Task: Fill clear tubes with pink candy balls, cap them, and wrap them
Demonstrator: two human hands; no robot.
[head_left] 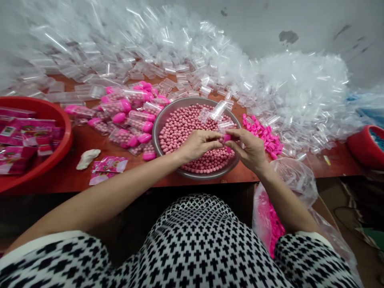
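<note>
Over a grey metal bowl [156, 138] of round pink beads [180, 128], my two hands meet near its right side. The fingers of my left hand [199, 147] are closed on a small clear plastic tube, mostly hidden by the fingertips. My right hand [250, 150] pinches a bright pink cap [227, 138] against the tube's end. Just beyond the fingers, clear empty tubes [219, 110] lie on the beads. Left of the bowl is a heap of bead-filled tubes [120, 108] with pink caps. Loose pink caps [267, 136] lie by the bowl's right rim.
A large pile of clear plastic tubes [168, 44] covers the back of the red-brown table [81, 182]. At left stands a red tub [67, 132] with pink packets. Two pink packets [109, 166] lie near the front edge. A plastic bag [297, 176] of pink pieces hangs at right.
</note>
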